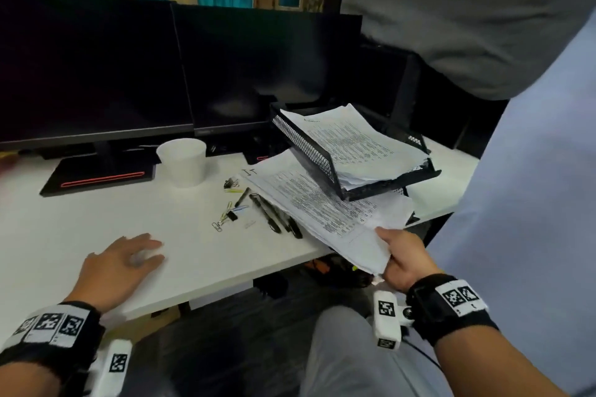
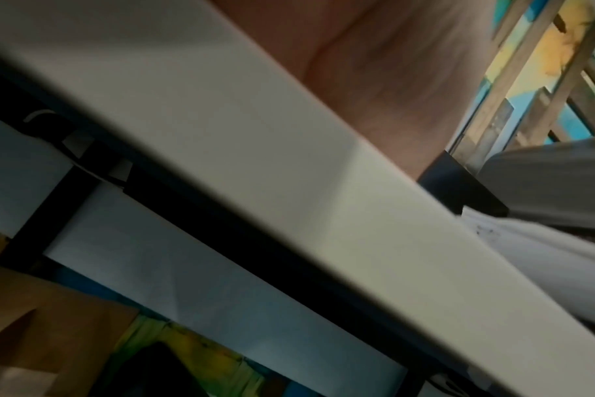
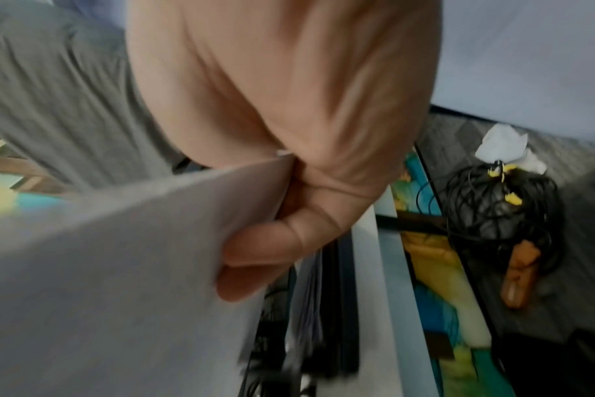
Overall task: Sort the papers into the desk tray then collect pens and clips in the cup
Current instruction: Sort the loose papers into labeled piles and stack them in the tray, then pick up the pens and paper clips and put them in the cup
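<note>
A black mesh desk tray stands at the desk's right, its upper tier tilted and holding printed papers. A second stack of printed papers runs out from under that tier and overhangs the desk's front edge. My right hand pinches this stack's near corner, thumb on top; in the right wrist view the fingers curl under the sheet. Several black pens and paper clips lie left of the stack, with a binder clip behind them. A white cup stands farther left. My left hand rests flat on the desk.
Two dark monitors stand along the back, their bases on the desk. A person in a grey top stands close at the right. Coiled cables lie on the floor under the desk. The left wrist view shows only the desk's front edge.
</note>
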